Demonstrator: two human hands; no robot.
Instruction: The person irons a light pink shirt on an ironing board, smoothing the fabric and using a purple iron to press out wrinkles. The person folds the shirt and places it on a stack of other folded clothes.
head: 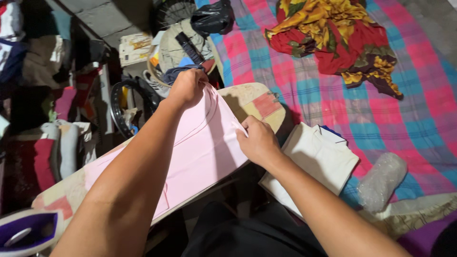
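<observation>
A pink garment (200, 147) lies spread along an ironing board (247, 97), covering most of its length. The left hand (188, 88) is closed in a fist on the far edge of the cloth, near the board's rounded end — grip tight, fabric bunched inside it. The right hand (257, 140) pinches the near edge of the same cloth between thumb and fingers, grip likewise closed on the fabric. Both forearms reach out over the board.

An iron (28, 231), purple and white, sits at the lower left corner of the board. Just beside the board on the right, a folded white shirt (319, 157) rests on a bed with a pink-and-blue checked sheet (409, 119). A red and yellow patterned cloth (333, 38) lies crumpled further up the bed — well apart from the hands.
</observation>
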